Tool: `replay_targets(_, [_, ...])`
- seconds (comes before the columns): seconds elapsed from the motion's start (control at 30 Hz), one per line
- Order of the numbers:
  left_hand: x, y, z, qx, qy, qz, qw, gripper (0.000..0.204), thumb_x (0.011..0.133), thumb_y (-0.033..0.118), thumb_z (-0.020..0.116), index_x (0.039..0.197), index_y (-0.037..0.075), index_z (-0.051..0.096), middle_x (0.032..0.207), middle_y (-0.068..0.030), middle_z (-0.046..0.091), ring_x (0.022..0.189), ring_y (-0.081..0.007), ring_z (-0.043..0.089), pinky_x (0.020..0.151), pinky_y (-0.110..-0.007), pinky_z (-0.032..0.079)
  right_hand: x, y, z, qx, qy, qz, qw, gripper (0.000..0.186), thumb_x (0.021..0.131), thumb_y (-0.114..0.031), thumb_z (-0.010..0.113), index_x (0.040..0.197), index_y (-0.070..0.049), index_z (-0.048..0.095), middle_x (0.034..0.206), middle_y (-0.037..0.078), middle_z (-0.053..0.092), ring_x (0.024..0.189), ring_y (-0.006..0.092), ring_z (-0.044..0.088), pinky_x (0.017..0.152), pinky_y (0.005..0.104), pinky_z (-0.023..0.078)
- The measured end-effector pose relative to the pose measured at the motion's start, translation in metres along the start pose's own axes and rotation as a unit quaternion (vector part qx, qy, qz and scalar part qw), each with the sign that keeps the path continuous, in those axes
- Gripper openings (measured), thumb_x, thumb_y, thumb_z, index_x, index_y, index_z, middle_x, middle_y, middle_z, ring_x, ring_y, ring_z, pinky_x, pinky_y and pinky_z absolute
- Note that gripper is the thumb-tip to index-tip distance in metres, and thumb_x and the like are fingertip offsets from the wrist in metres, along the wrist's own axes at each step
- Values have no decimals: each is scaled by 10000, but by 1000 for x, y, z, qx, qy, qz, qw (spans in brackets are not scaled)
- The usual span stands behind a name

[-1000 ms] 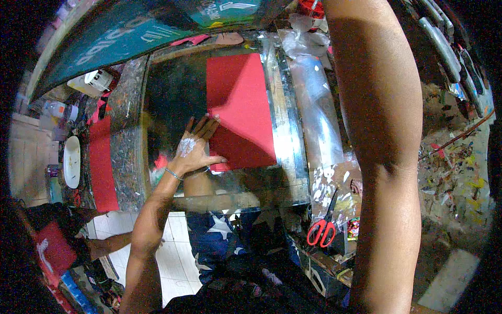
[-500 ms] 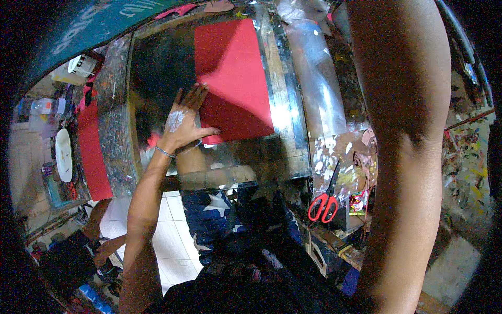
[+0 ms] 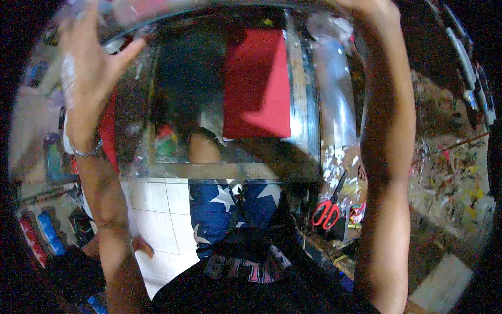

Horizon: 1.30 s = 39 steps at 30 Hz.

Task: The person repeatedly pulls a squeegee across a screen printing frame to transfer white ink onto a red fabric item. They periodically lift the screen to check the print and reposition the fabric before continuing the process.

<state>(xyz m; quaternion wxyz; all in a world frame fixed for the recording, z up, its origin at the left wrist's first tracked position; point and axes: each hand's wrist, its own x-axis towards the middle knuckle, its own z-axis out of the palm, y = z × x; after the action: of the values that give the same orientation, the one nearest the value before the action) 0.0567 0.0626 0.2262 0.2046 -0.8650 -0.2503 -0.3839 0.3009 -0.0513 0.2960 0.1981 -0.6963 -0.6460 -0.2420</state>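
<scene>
My left hand (image 3: 91, 78) is raised at the upper left, thumb and fingers apart, blurred by motion. It holds nothing that I can see and is away from the red sheet (image 3: 256, 83). That flat sheet lies on a dark, shiny work surface (image 3: 178, 89) in front of me, partly in shadow. My right arm reaches up along the right side. Only the back part of my right hand (image 3: 374, 10) shows at the top edge; its fingers are cut off. A curved panel edge (image 3: 204, 11) runs across the top between both hands.
Red-handled scissors (image 3: 325, 213) stand at the right front corner, beside clear plastic (image 3: 334, 89). A red strip (image 3: 109, 136) lies left of the work surface, partly behind my left arm. Another person's hand (image 3: 142, 246) shows low on the left. Paint spatters cover the right side.
My left hand has left the red sheet's edge and moved up and to the left. The right forearm has shifted, bringing part of the hand into view. My view has shifted slightly.
</scene>
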Motion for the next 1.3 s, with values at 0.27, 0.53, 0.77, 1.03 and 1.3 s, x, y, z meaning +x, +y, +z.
replay_targets(0.27, [-189, 47, 47, -180, -346, 17, 921, 504, 542, 206, 888, 902, 44, 574, 913, -128, 570, 909, -311, 571, 765, -430, 418, -183, -49, 121, 28, -242, 38, 969, 424, 805, -374, 699, 958, 8, 596, 870, 201, 662, 833, 370, 680, 735, 448, 558])
replay_targets(0.53, [-216, 47, 66, -227, -319, 22, 920, 534, 586, 289, 876, 936, 28, 569, 950, -135, 554, 939, -317, 551, 806, -422, 418, -155, -18, 152, 127, -357, 35, 925, 262, 827, -234, 692, 968, -37, 592, 807, 229, 675, 813, 427, 676, 680, 537, 525])
replay_targets(0.77, [-228, 44, 76, -268, -334, -14, 904, 565, 589, 338, 868, 914, 19, 535, 938, -135, 528, 929, -321, 525, 811, -428, 410, -187, -38, 117, 98, -283, 54, 953, 132, 858, -149, 607, 941, -49, 584, 762, 197, 663, 735, 392, 671, 633, 517, 526])
replay_targets(1.03, [-221, 47, 71, -267, -321, -10, 909, 537, 578, 257, 867, 908, 25, 513, 924, -138, 511, 911, -325, 509, 804, -426, 402, -238, -56, 131, 49, -236, 27, 970, 235, 793, -150, 611, 1021, -92, 600, 927, 105, 633, 886, 297, 623, 752, 421, 500])
replay_targets(1.3, [-220, 44, 70, -293, -338, -38, 894, 514, 552, 256, 884, 854, 39, 529, 879, -125, 509, 865, -314, 522, 765, -409, 412, -141, 26, 230, -36, -84, 10, 996, 116, 851, -133, 576, 958, -93, 560, 822, 126, 680, 763, 349, 623, 697, 473, 477])
